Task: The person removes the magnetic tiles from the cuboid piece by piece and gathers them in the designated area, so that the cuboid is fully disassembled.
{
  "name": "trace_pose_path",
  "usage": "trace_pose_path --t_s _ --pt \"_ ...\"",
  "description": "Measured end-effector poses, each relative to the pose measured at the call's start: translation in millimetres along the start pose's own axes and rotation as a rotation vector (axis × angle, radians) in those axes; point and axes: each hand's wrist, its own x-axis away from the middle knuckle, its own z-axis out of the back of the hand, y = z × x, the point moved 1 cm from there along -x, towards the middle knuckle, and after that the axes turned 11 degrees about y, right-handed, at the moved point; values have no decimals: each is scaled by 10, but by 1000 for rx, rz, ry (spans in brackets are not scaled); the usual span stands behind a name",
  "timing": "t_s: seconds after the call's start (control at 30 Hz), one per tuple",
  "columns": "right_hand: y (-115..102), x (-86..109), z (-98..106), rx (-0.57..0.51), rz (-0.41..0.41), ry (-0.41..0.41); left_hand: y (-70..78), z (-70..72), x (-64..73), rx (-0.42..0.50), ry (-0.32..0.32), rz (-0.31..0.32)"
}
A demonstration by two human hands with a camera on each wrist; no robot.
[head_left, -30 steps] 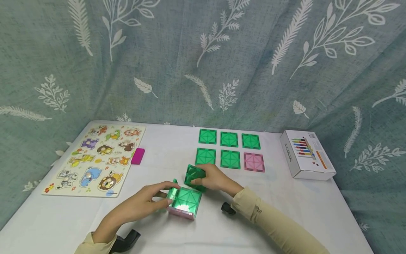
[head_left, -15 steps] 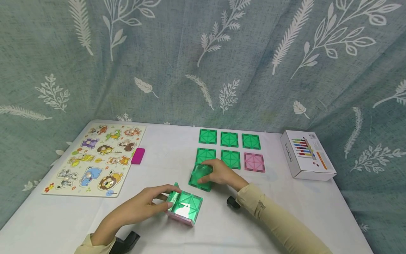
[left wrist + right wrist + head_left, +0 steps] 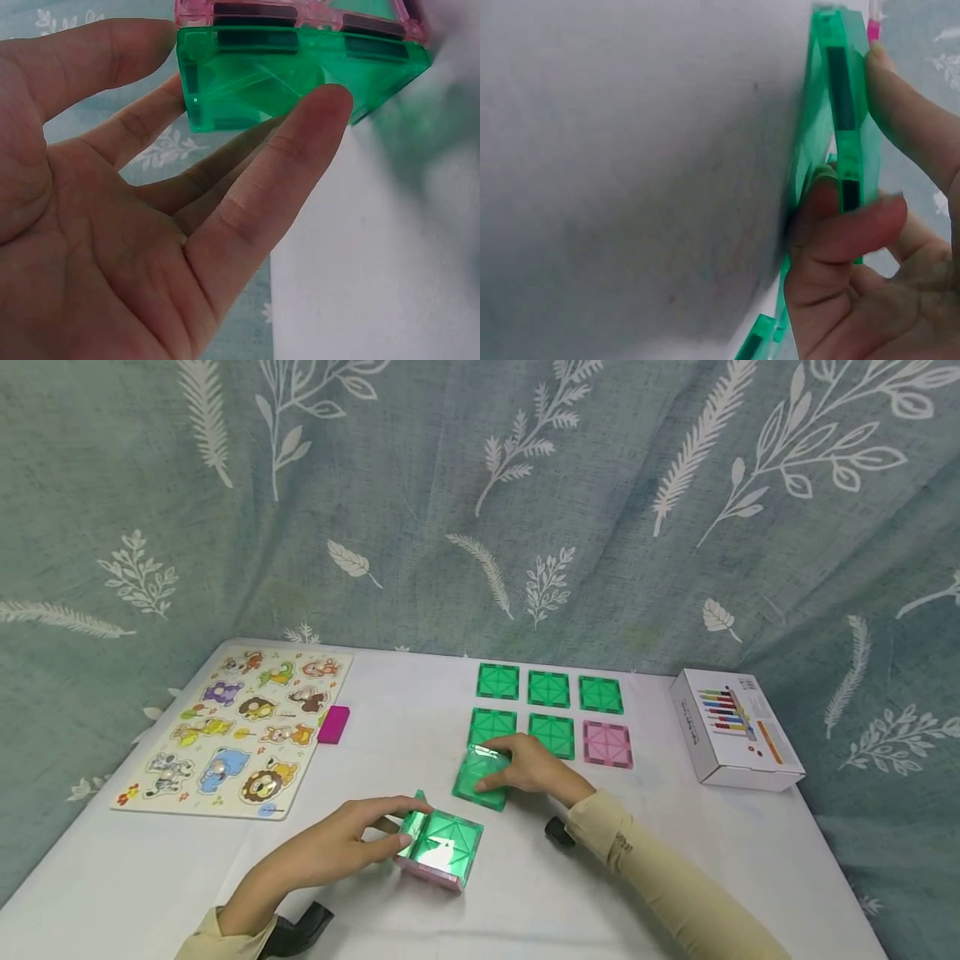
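Note:
In the head view my left hand (image 3: 341, 843) holds a small built shape of magnetic tiles by its left side. Its top is a green magnetic tile (image 3: 457, 839), and a pink magnetic tile (image 3: 431, 873) forms the near side. Another green tile (image 3: 262, 82) stands at the left, with the fingers around it in the left wrist view. My right hand (image 3: 528, 767) pinches a square green magnetic tile (image 3: 478, 770), low over the table just in front of the tile rows. From the right wrist, the thumb and fingers grip this tile (image 3: 845, 112) near its edge, with more green behind it.
Behind the right hand lie two rows of flat tiles, several green tiles (image 3: 548, 689) and one pink tile (image 3: 607, 744). An animal puzzle board (image 3: 202, 760) and a magenta block (image 3: 333, 725) are at left. A white box (image 3: 738, 727) stands at right.
My right hand has moved slightly right and away from the built shape, and its green tile has tilted flatter. The left hand keeps hold of the shape, nearly still.

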Motion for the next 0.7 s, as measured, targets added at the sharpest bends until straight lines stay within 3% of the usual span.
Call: trace_pose_path --t_s 0.23,0.4,0.7 --pt "-19 13 16 26 28 -26 20 4 26 -1 -1 9" --pt "-50 45 18 73 87 -10 19 3 39 -3 3 12" --pt "-86 104 -29 104 101 19 15 15 56 7 2 -12"
